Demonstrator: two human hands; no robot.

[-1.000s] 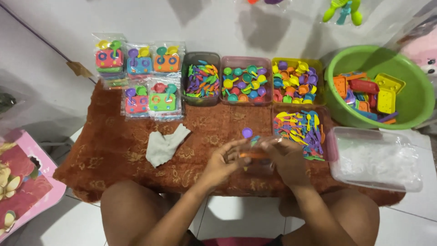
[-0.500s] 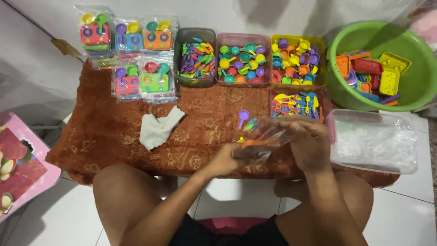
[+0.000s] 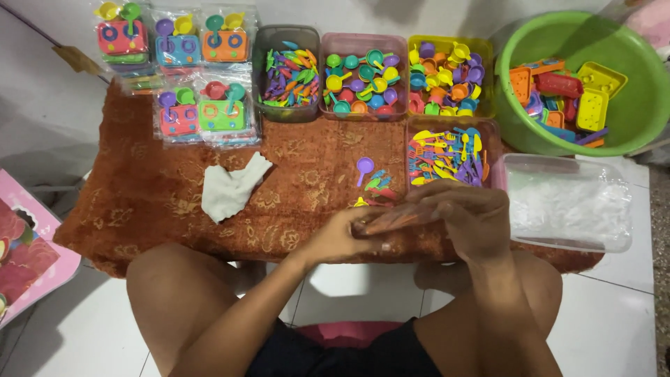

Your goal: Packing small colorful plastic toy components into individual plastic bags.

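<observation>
at the near edge of the table point(image 3: 139, 209), left hand point(image 3: 342, 237) and right hand point(image 3: 467, 220) both pinched a small clear bag point(image 3: 398, 218) between them, fingers closed on it. loose toy pieces point(image 3: 373, 180) lay just beyond on the brown cloth. risk: bag sat over the edge, so a slipped pinch would likely drop it to the floor tiles point(image 3: 614, 307).
</observation>
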